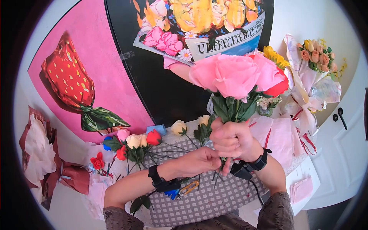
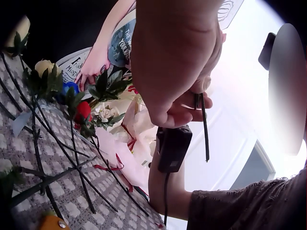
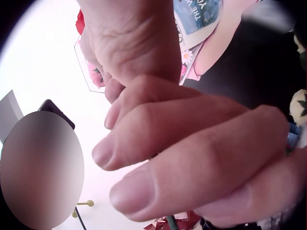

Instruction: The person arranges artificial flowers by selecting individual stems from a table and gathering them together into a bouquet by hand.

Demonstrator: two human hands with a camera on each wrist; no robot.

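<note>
My right hand (image 1: pixel 232 140) grips a bunch of large pink roses (image 1: pixel 235 76) by the stems, upright, with green leaves (image 1: pixel 235 109) just above the fist. Peeking out behind the pink blooms is a red bloom (image 1: pixel 279 86). Close below that fist, my left hand (image 1: pixel 203 159) pinches the lower stems between thumb and fingers. In the left wrist view, thin dark stem ends (image 2: pixel 206 132) stick out beneath the left fingers. The right wrist view is filled by the curled right fingers (image 3: pixel 192 153), which hide most of what they hold.
Loose cream roses (image 1: pixel 133 142), red roses (image 1: pixel 154 137) and blue flowers lie with long stems on the checked cloth (image 1: pixel 214 199). Orange-handled cutters (image 1: pixel 189 188) sit near the left forearm. Wrapped bouquets (image 1: pixel 318 57) and pink paper (image 1: pixel 272 134) stand at right; brown wrapping (image 1: pixel 74 176) at left.
</note>
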